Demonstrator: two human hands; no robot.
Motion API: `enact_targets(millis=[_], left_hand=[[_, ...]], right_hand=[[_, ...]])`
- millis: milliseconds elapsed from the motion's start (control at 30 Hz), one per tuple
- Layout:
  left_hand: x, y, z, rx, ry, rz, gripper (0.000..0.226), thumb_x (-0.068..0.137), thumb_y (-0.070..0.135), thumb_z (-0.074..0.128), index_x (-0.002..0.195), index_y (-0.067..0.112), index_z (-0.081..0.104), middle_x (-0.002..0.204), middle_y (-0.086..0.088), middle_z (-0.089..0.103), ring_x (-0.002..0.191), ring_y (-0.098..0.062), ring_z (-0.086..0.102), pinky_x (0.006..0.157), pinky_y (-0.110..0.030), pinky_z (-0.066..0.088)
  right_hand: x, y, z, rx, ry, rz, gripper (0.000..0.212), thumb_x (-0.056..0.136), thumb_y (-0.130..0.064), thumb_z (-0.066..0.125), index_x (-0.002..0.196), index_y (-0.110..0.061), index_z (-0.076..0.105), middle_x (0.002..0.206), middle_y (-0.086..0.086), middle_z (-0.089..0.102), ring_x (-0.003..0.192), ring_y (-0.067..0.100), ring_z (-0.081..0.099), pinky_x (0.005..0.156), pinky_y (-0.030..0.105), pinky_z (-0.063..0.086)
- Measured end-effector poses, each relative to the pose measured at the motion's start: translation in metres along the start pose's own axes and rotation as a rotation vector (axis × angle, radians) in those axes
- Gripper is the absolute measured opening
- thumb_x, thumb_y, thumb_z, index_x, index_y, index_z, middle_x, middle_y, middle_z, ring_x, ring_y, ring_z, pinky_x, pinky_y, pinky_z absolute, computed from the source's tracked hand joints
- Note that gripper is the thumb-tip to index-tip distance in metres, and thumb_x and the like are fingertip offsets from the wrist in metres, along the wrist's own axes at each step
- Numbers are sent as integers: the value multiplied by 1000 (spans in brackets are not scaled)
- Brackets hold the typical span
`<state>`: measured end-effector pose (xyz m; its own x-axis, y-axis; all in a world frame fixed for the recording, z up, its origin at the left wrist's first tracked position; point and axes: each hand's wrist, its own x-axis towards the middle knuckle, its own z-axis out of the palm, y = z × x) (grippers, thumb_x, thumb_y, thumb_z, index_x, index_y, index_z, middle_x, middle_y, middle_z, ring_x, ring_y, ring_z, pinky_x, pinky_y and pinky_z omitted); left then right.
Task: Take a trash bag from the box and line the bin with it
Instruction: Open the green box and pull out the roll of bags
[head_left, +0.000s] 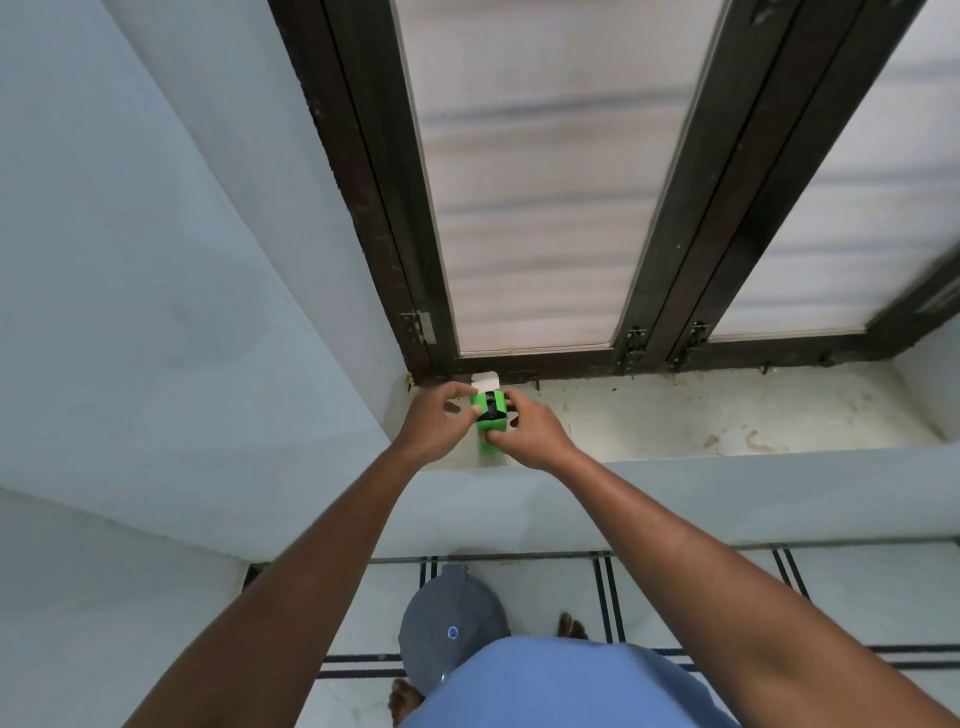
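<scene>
A small green box (491, 420) is sitting on the left end of a stained white window sill (727, 415), its white top flap (485, 381) standing open toward the dark window frame (395, 218). A black roll of trash bags (491, 408) is showing at the box's open top. The right hand (530, 428) is gripping the box's right side, thumb pressing on its near green face. The left hand (435, 423) is closing its fingertips on the box's left edge beside the black roll; whether they are touching the roll itself cannot be told. Down on the tiled floor (675, 597), the grey lidded bin (451, 629) is standing just in front of the person's bare feet, well below the sill.
</scene>
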<state>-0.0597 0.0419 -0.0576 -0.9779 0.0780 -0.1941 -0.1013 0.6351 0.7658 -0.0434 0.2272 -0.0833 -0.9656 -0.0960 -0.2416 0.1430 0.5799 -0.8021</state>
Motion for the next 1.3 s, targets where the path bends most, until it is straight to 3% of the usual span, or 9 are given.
enact_targets(millis=[167, 367, 433, 533, 633, 733, 867, 1067, 1300], left_hand=[[-4, 1, 7, -313, 1, -162, 43, 94, 48, 84, 125, 21, 73, 126, -2, 76, 110, -21, 77, 82, -38, 71], [6, -3, 0, -455, -38, -270, 11, 100, 20, 78, 107, 14, 72, 120, -13, 77, 96, -28, 83, 84, -39, 71], [7, -4, -3, -470, -56, -276, 9, 105, 9, 67, 112, 13, 70, 125, -15, 74, 98, -31, 82, 84, -40, 70], [6, -10, -3, -442, -119, -220, 38, 106, -4, 57, 137, 15, 66, 139, -13, 65, 107, -36, 79, 94, -47, 67], [6, -19, 0, -355, -154, -134, 49, 110, 4, 61, 155, 20, 59, 145, -11, 59, 101, -32, 81, 97, -44, 66], [6, -24, 6, -325, -142, -136, 43, 110, 13, 66, 153, 17, 62, 142, -17, 63, 91, -26, 81, 94, -41, 66], [4, -26, 12, -285, -79, -118, 41, 107, 22, 71, 147, 15, 66, 132, -12, 72, 86, -17, 79, 77, -29, 65], [2, -26, 12, -207, -64, -97, 30, 105, 26, 74, 134, 18, 72, 125, -5, 74, 89, -18, 80, 75, -30, 65], [0, -26, 8, -148, -82, -99, 32, 105, 27, 75, 135, 19, 71, 125, -5, 75, 93, -17, 78, 75, -31, 64]], right_hand=[[-8, -4, 6, 141, 23, 2, 64, 97, -26, 86, 155, -21, 60, 146, 6, 70, 131, 26, 68, 106, 40, 60], [-10, -5, 6, 232, 129, 26, 51, 103, -33, 78, 151, -18, 67, 143, 2, 73, 131, 17, 68, 94, 24, 55], [-10, -6, 7, 255, 179, 40, 44, 106, -34, 74, 147, -18, 69, 136, 1, 75, 125, 18, 72, 91, 26, 59], [-11, -5, 8, 281, 251, 34, 30, 109, -30, 68, 137, -30, 59, 128, -3, 73, 108, 20, 78, 95, 46, 67], [-13, -4, 10, 160, 339, -27, 26, 111, -20, 65, 128, -34, 51, 131, -10, 65, 92, 21, 80, 89, 44, 68], [-14, -1, 13, 138, 410, -71, 13, 111, -15, 63, 117, -25, 69, 117, -9, 74, 90, 22, 78, 83, 45, 67], [-19, -1, 16, 165, 425, -82, 22, 108, -17, 66, 124, -17, 81, 118, -1, 83, 102, 18, 77, 93, 42, 66], [-26, 6, 16, 88, 281, -132, 71, 98, -42, 84, 161, -25, 54, 142, -5, 70, 121, 10, 71, 96, 37, 67], [-21, 14, 12, -56, 269, -175, 74, 91, -56, 84, 154, -22, 66, 150, -3, 70, 121, 15, 73, 98, 41, 66]])
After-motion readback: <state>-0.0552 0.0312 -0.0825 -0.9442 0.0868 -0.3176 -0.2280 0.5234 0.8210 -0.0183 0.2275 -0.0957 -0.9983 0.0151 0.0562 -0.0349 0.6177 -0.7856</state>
